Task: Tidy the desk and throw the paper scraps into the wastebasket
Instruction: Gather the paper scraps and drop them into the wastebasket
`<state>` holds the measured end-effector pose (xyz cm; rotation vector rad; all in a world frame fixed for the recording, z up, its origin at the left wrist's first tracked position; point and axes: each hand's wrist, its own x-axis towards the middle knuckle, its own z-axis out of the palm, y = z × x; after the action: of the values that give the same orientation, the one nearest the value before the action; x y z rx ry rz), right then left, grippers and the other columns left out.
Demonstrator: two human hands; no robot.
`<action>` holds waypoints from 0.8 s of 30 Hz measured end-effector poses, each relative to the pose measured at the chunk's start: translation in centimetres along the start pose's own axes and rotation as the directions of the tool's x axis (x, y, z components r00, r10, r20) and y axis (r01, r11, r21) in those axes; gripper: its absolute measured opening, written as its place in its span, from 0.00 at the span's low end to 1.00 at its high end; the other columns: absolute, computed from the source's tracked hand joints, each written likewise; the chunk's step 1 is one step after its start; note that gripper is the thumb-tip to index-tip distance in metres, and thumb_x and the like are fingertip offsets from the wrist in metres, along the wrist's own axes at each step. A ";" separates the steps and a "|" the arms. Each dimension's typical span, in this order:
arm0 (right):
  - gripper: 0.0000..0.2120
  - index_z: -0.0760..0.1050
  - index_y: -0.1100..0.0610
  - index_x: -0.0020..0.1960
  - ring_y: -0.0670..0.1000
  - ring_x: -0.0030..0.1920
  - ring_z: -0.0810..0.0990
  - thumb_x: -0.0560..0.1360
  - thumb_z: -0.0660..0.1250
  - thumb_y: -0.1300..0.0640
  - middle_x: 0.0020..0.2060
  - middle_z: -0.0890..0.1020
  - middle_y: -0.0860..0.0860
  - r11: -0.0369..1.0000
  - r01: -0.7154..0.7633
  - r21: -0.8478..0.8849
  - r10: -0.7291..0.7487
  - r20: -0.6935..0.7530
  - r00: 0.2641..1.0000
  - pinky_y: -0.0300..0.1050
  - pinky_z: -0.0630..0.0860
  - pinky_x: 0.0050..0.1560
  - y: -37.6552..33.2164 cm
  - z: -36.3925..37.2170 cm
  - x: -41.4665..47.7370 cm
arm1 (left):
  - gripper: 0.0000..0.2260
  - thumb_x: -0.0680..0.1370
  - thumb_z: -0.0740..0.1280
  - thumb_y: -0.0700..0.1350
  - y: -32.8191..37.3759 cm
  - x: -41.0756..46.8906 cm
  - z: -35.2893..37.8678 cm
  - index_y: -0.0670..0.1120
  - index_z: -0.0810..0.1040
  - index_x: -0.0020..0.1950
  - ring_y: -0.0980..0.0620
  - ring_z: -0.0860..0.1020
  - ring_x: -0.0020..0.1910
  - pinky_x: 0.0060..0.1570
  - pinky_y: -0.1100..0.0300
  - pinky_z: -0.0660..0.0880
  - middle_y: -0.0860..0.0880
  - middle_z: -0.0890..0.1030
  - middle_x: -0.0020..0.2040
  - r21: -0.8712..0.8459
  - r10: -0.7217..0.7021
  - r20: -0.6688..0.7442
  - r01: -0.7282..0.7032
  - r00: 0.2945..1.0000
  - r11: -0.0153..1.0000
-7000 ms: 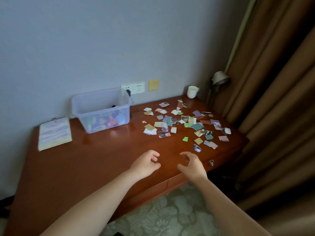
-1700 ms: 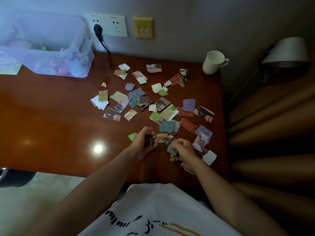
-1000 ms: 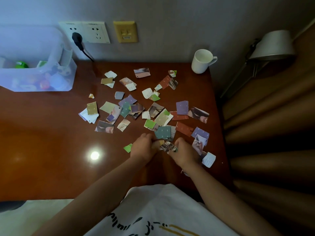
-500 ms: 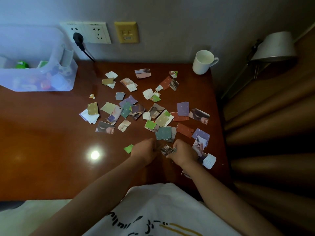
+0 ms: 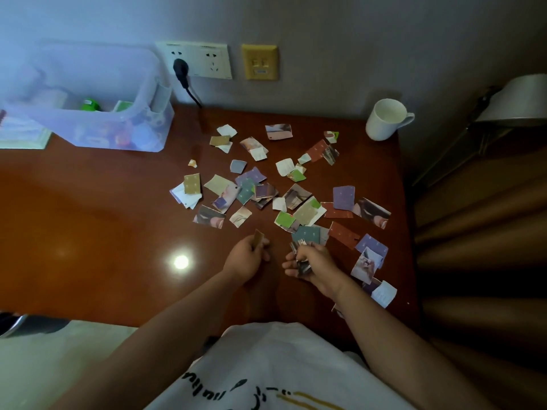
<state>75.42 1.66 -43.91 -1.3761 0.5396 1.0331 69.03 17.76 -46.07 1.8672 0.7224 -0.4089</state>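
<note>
Several coloured paper scraps (image 5: 343, 197) lie scattered over the right half of the brown wooden desk (image 5: 88, 226). My left hand (image 5: 247, 257) is near the desk's front edge and pinches one tan scrap (image 5: 258, 238) upright between its fingers. Just to its right, my right hand (image 5: 310, 260) is closed on a small bundle of scraps (image 5: 299, 247). A teal scrap (image 5: 306, 233) lies right behind my right hand. No wastebasket is in view.
A clear plastic bin (image 5: 88, 119) with small items stands at the back left, a notepad (image 5: 20, 134) beside it. A white mug (image 5: 384, 118) sits at the back right corner. Wall sockets with a black plug (image 5: 180, 69), a lamp (image 5: 515, 102) and brown curtains (image 5: 485, 232) border the desk.
My hands have parted a little. The left hand has lifted a tan scrap off the desk, and the green scrap that lay by it is gone from view. The right hand keeps its bundle.
</note>
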 end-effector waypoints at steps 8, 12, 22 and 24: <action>0.14 0.72 0.54 0.49 0.49 0.28 0.72 0.74 0.55 0.70 0.38 0.74 0.54 0.983 -0.024 -0.183 0.025 0.006 1.000 0.42 0.71 0.27 0.8 3.0 0.6 | 0.10 0.80 0.57 0.43 -2.0 -0.7 -2.6 0.53 0.74 0.55 0.51 0.78 0.53 0.56 0.53 0.75 0.54 0.81 0.54 0.113 -0.016 -0.149 0.034 0.989 0.993; 0.16 0.75 0.55 0.55 0.48 0.27 0.69 0.74 0.57 0.69 0.34 0.72 0.52 0.961 -0.006 -0.275 0.007 0.003 1.000 0.39 0.68 0.26 1.2 3.6 0.7 | 0.04 0.80 0.59 0.46 -2.7 -0.6 -3.2 0.50 0.72 0.53 0.48 0.77 0.50 0.46 0.55 0.72 0.50 0.79 0.52 0.335 0.011 -0.149 0.040 0.989 0.941; 0.14 0.75 0.56 0.57 0.47 0.28 0.67 0.75 0.59 0.66 0.34 0.72 0.51 0.950 0.022 -0.311 -0.041 -0.055 0.998 0.39 0.64 0.26 1.6 3.7 0.5 | 0.15 0.75 0.68 0.54 -2.7 -0.3 -3.0 0.50 0.72 0.58 0.48 0.76 0.52 0.49 0.50 0.76 0.48 0.77 0.55 0.630 0.155 -0.036 -0.098 0.987 0.770; 0.14 0.76 0.56 0.58 0.47 0.27 0.67 0.75 0.59 0.66 0.34 0.72 0.51 0.949 0.035 -0.315 -0.056 -0.058 0.997 0.39 0.64 0.26 1.7 3.5 0.5 | 0.14 0.76 0.67 0.54 -2.7 -0.2 -2.9 0.50 0.73 0.58 0.48 0.77 0.53 0.49 0.52 0.76 0.48 0.78 0.56 0.649 0.134 -0.037 -0.079 0.990 0.757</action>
<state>73.41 4.98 -44.61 -1.7005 0.4002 1.0704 67.00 21.11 -46.70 2.5847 0.5549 -0.5605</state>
